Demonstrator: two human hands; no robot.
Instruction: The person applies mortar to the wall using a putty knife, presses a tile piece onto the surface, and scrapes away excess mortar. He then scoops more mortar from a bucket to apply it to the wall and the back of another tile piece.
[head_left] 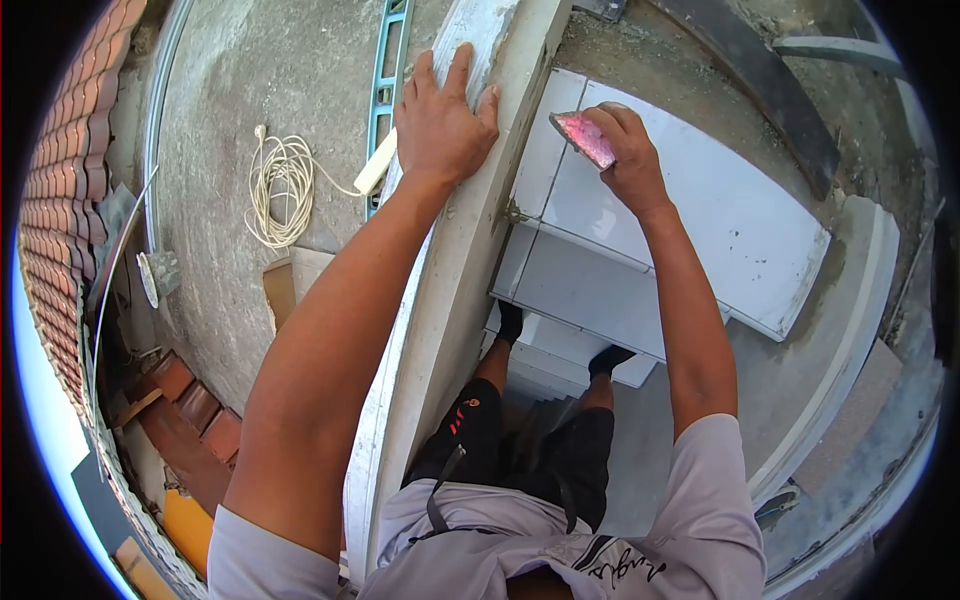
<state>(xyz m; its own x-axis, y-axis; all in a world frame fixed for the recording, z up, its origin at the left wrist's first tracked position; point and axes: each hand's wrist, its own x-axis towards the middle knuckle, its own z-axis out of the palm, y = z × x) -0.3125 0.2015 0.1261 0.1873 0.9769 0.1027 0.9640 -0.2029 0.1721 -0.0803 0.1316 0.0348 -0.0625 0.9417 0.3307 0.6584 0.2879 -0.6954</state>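
My left hand (443, 128) lies with fingers spread on top of a pale wall ledge (478, 30). In my right hand (634, 160) is a flat pink sponge (587, 139) with a dark, dirty edge, pinched between thumb and fingers. It is above the white tiles (690, 185) of the upper stair landing, near a dark joint line between tiles. Right below is a tiled step (580, 285), and my feet in dark socks stand on the steps lower down.
Left of the ledge, a teal spirit level (383, 92), a white power strip (376, 166) and a coiled cable (280, 190) lie on a concrete floor. Roof tiles (70, 190) line the far left. A dark plank (765, 90) and a curved wall (845, 330) are at the right.
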